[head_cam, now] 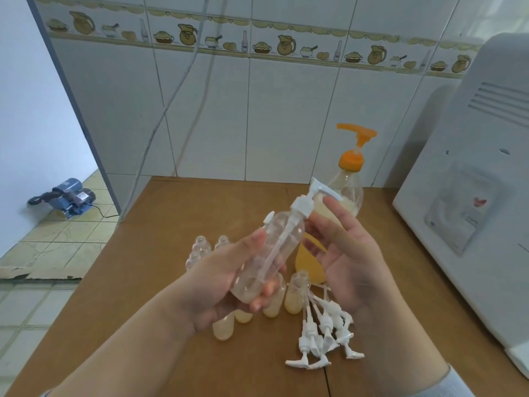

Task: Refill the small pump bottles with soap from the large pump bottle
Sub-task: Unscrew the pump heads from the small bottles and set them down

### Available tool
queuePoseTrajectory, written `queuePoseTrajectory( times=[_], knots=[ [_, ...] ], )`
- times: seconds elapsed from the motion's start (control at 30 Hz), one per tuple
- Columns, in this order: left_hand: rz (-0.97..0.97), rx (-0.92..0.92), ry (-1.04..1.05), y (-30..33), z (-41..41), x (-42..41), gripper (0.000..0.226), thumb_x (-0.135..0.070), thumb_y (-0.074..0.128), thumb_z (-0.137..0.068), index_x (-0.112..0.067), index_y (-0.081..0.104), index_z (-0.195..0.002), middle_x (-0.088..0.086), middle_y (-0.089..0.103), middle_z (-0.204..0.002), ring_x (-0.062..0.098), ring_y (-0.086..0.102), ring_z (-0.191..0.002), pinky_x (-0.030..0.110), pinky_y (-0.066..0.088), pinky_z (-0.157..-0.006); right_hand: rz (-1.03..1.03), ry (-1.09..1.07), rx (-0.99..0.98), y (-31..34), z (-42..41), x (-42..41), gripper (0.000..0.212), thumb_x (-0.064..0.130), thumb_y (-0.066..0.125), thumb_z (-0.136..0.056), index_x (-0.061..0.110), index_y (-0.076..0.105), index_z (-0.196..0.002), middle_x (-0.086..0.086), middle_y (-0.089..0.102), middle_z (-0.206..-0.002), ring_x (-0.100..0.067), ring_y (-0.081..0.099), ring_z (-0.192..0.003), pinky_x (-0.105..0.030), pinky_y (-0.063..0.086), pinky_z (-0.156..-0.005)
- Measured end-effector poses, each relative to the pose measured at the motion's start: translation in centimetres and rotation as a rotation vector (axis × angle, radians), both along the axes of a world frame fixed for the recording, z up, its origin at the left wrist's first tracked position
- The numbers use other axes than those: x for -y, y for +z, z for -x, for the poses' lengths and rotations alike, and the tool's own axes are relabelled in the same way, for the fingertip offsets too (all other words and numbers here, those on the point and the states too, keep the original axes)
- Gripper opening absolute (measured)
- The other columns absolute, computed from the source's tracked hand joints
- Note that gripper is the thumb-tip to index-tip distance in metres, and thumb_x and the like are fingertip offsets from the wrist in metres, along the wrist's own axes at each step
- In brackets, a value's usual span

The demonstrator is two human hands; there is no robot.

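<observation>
Single head-worn view, steeply down and forward, close over the wooden table, tiled wall behind

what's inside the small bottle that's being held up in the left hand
The held small bottle looks nearly empty: the white pump's stem and dip tube run down its clear body, with perhaps a little pale residue at the bottom. The left hand wraps the lower part, so its base is partly covered.
</observation>
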State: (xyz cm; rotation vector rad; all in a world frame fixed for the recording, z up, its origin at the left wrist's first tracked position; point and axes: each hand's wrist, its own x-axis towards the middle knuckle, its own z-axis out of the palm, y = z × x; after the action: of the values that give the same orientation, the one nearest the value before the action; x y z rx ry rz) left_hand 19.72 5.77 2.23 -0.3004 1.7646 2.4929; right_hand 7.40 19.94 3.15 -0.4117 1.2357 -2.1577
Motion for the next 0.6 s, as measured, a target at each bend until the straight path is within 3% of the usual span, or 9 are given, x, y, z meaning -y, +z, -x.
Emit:
queuePoseTrajectory(
  times=[0.13,0.27,0.33,0.47,0.53,0.6],
  knots=[
    [0.149,0.075,-0.018,-0.29,0.25,-0.83,0.055,-0.058,0.057,-0.076,-0.006,0.063,-0.090,0.009,0.058,-0.062,0.019,0.051,-0.050,0.023,0.039,-0.045,-0.011,0.022,-0.017,0.01,-0.52,-0.14,0.072,0.014,0.071,-0.069,0.016,0.044,-0.135,-0.011,0.073,-0.096,-0.020,0.068,-0.098,-0.038,0.042,-0.099],
    [0.085,0.005,-0.048,-0.72,-0.05,-0.45,0.054,-0.063,0.061,-0.077,-0.009,0.063,-0.088,0.008,0.057,-0.062,0.017,0.051,-0.046,0.020,0.038,-0.042,0.047,0.035,0.017,-0.18,-0.27,-0.25,0.072,0.001,0.062,-0.073,0.018,0.040,-0.139,-0.012,0.070,-0.106,-0.023,0.065,-0.105,-0.047,0.038,-0.105],
    [0.047,-0.046,-0.070,-0.67,-0.28,-0.19,0.053,-0.061,0.057,-0.079,-0.009,0.061,-0.088,0.007,0.056,-0.062,0.015,0.050,-0.045,0.019,0.038,-0.043,0.050,0.016,0.030,-0.24,-0.14,-0.49,0.075,0.004,0.070,-0.071,0.017,0.041,-0.138,-0.014,0.069,-0.104,-0.026,0.064,-0.102,-0.050,0.037,-0.107],
    [0.172,-0.012,-0.041,-0.70,0.05,-0.77,0.053,-0.057,0.056,-0.077,-0.006,0.063,-0.090,0.009,0.058,-0.063,0.016,0.052,-0.047,0.020,0.041,-0.044,0.072,0.074,-0.010,0.21,-0.71,-0.49,0.102,0.028,0.091,-0.051,0.015,0.040,-0.138,-0.014,0.072,-0.098,-0.023,0.065,-0.106,-0.044,0.037,-0.102],
    [0.166,-0.014,-0.059,-0.93,0.09,-1.04,0.056,-0.056,0.058,-0.075,-0.003,0.063,-0.093,0.009,0.060,-0.064,0.016,0.053,-0.047,0.019,0.042,-0.044,0.041,0.072,-0.015,0.44,-0.88,-0.33,0.095,0.023,0.089,-0.055,0.018,0.041,-0.137,-0.014,0.072,-0.100,-0.020,0.065,-0.106,-0.044,0.032,-0.106],
    [0.176,-0.029,-0.053,-0.88,-0.01,-1.06,0.050,-0.053,0.056,-0.081,-0.004,0.062,-0.090,0.009,0.059,-0.063,0.015,0.053,-0.046,0.018,0.042,-0.043,0.015,0.031,-0.017,0.37,-0.68,-0.27,0.081,0.011,0.083,-0.063,0.018,0.045,-0.135,-0.006,0.073,-0.091,-0.014,0.068,-0.093,-0.040,0.039,-0.102]
  ],
)
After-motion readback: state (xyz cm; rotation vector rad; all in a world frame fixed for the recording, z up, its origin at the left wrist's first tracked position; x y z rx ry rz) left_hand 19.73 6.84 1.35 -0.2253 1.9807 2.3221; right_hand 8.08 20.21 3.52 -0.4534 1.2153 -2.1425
